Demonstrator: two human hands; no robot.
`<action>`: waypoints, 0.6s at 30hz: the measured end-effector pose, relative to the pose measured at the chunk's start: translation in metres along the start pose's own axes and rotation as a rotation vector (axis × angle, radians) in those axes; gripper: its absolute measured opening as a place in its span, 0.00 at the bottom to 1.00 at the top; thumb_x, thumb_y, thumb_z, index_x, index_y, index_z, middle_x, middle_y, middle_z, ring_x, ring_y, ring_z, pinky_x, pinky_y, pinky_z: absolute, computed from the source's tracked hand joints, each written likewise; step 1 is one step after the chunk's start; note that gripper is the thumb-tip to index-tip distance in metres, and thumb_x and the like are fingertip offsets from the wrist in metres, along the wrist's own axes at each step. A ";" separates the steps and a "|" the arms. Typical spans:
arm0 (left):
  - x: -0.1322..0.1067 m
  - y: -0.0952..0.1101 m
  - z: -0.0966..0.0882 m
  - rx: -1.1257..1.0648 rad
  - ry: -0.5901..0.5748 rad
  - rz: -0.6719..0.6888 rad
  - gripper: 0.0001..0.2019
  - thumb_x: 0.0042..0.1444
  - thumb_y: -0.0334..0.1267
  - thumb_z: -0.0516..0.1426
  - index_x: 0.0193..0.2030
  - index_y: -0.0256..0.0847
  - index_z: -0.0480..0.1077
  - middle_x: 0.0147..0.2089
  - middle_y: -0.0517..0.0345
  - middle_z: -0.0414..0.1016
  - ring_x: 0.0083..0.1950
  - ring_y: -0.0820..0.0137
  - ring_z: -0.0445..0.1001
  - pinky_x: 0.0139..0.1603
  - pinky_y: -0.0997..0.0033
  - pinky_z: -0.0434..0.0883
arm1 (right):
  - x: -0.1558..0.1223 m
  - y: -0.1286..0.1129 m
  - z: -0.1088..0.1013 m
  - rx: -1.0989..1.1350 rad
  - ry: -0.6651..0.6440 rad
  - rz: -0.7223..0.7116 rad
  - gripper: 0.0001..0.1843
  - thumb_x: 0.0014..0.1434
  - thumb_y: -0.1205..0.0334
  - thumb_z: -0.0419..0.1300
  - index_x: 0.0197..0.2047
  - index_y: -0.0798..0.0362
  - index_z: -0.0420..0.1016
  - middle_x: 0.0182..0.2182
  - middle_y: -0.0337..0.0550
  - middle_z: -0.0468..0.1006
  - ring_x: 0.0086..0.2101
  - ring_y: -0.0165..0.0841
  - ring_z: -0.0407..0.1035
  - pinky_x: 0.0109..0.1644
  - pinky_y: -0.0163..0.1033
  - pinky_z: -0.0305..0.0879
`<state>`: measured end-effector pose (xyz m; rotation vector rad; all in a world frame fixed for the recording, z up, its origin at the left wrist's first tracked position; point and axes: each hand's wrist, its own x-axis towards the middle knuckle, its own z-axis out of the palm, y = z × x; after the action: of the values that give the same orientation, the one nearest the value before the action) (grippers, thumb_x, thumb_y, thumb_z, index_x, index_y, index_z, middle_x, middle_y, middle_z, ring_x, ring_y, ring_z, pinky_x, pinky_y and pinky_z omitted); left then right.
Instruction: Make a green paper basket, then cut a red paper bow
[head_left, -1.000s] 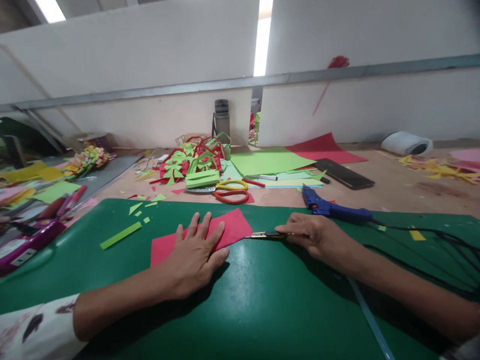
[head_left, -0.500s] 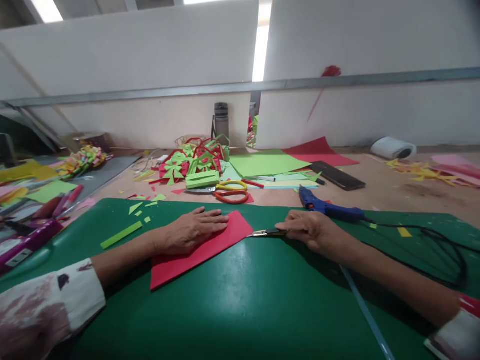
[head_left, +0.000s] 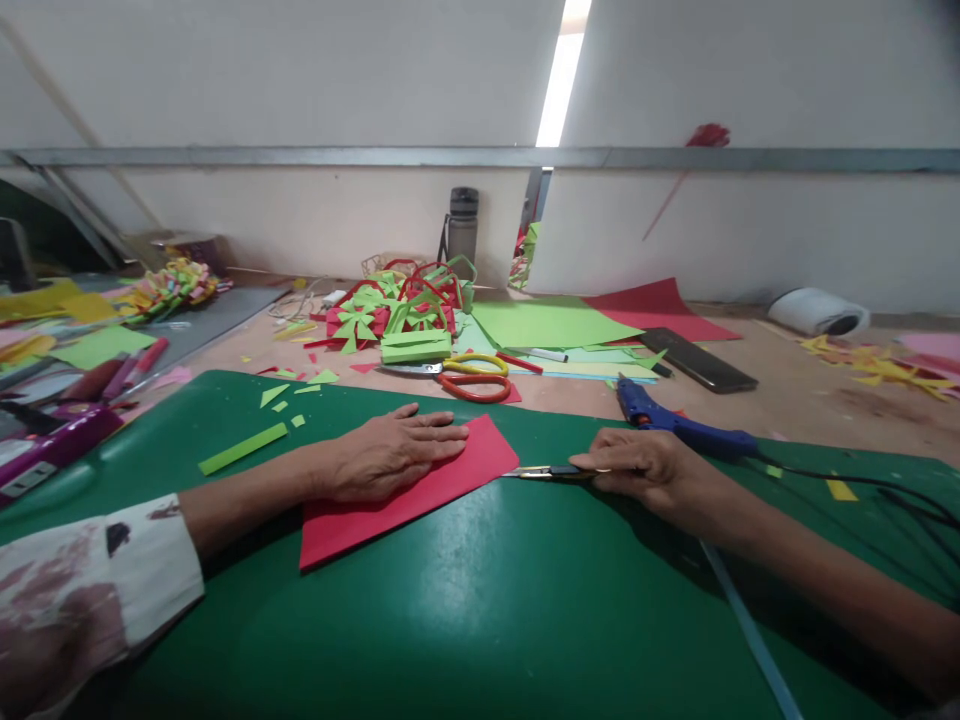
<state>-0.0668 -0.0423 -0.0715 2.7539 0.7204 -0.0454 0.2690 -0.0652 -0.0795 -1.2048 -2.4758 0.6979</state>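
Note:
A folded piece of red paper (head_left: 450,490) lies slanted on the green cutting mat (head_left: 390,640). Flat across its upper left part rests my left hand (head_left: 390,455), fingers stretched out. My right hand (head_left: 645,470) is closed around a utility knife (head_left: 551,472), whose blade points left and meets the paper's right corner. Just beyond the paper are scissors (head_left: 472,378) with one yellow and one red handle loop. A blue glue gun (head_left: 675,420) lies behind my right hand.
Green paper scraps (head_left: 244,448) lie left of my hand. At the back stand a grey bottle (head_left: 463,230) and a pile of red and green paper pieces (head_left: 397,305). A black phone (head_left: 699,360) lies to the right. The glue gun's cord trails rightward.
The view has tilted down and turned slightly left, so things sit a little further right. Both hands keep their holds, and the blade still touches the paper's corner.

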 end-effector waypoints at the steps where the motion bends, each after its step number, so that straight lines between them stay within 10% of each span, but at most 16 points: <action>1: 0.000 0.000 0.000 -0.004 0.001 0.001 0.23 0.65 0.38 0.39 0.67 0.51 0.46 0.70 0.62 0.45 0.70 0.63 0.39 0.67 0.49 0.38 | 0.000 -0.002 0.000 0.004 0.002 0.004 0.12 0.61 0.61 0.52 0.33 0.52 0.77 0.27 0.39 0.66 0.26 0.29 0.62 0.30 0.34 0.57; 18: -0.001 -0.001 0.001 0.015 0.021 0.018 0.25 0.64 0.36 0.41 0.67 0.49 0.46 0.70 0.61 0.46 0.70 0.63 0.40 0.66 0.49 0.38 | 0.011 -0.045 0.009 -0.073 -0.053 0.006 0.12 0.61 0.63 0.51 0.31 0.53 0.74 0.25 0.38 0.66 0.25 0.29 0.61 0.29 0.34 0.56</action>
<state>-0.0679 -0.0419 -0.0726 2.7791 0.7037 -0.0178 0.2286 -0.0826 -0.0613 -1.2349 -2.5626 0.6539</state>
